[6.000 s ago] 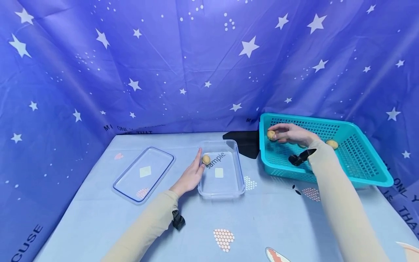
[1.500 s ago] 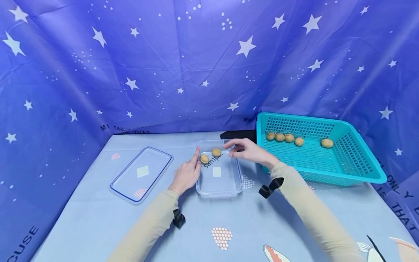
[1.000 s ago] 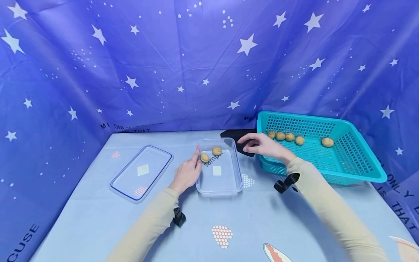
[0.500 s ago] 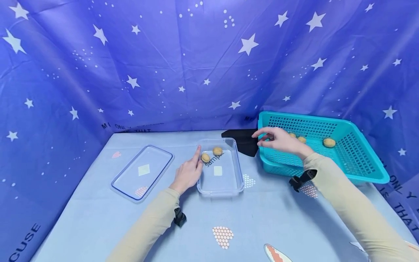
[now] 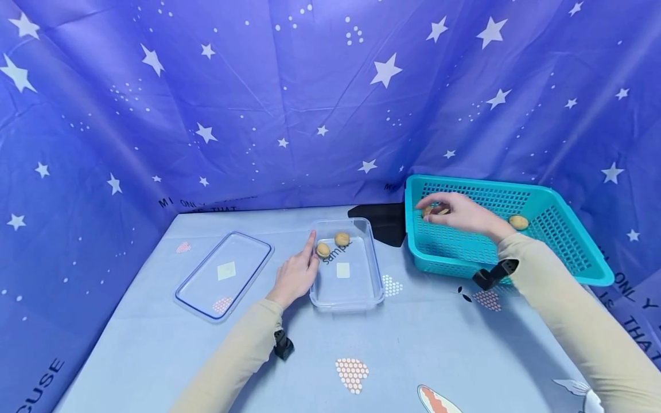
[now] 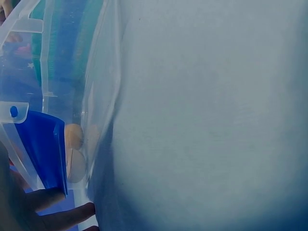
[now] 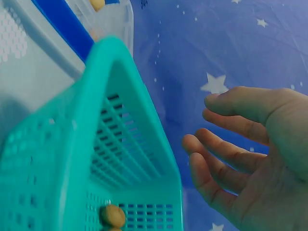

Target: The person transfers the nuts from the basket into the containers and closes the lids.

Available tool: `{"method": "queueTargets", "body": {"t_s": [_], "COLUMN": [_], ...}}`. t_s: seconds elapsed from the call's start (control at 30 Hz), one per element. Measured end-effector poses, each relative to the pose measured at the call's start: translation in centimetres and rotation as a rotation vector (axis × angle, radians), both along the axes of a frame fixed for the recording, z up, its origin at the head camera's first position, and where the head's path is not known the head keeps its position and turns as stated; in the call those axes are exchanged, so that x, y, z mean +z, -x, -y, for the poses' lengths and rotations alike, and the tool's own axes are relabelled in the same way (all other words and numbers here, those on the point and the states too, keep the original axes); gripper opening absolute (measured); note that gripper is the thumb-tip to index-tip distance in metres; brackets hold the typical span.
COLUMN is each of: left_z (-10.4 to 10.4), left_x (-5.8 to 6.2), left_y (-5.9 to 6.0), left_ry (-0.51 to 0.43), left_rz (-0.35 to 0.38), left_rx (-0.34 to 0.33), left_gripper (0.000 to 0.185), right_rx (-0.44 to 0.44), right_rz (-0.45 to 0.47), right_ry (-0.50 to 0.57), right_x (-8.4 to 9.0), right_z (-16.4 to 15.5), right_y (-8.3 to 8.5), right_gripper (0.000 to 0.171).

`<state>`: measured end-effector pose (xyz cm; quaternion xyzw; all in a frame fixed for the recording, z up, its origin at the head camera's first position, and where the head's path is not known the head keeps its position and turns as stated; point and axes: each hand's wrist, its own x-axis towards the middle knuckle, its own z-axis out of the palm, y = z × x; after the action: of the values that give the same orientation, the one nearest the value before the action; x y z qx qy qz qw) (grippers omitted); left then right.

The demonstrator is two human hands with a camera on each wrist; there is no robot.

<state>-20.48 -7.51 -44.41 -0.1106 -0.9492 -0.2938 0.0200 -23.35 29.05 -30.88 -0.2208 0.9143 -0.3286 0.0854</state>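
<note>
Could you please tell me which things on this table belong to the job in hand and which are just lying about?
In use:
- right hand, open over the walnuts in the teal basket
- left hand, resting on the clear container
- two walnuts in that container

Lying about:
- clear lid
- black object behind the container

Even, bright light fills my head view, with soft shadows under my arms on the table point(image 5: 413, 344). Edges bow outward. My left wrist view is hazy and blurred; my right hand point(image 7: 250, 149) looks soft.
</note>
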Motion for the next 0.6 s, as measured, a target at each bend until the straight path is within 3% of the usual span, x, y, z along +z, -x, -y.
{"method": "queueTargets", "body": {"t_s": [0.2,0.6], "left_z": [0.0,0.0], "left_x": [0.0,0.2], "left_y": [0.0,-0.1], "left_ry": [0.004,-0.001], "left_rz": [0.002,0.009], "left_rx": [0.003,-0.001], "left_gripper": [0.058,0.057], "right_rx": [-0.03,-0.171], "right_rz": [-0.013,0.073], "right_ry": [-0.016,0.034], "right_x": [0.3,0.0], "right_z": [-1.7,-4.9], "right_y": [0.7,1.9], "right_gripper": [0.032,0.04]}}
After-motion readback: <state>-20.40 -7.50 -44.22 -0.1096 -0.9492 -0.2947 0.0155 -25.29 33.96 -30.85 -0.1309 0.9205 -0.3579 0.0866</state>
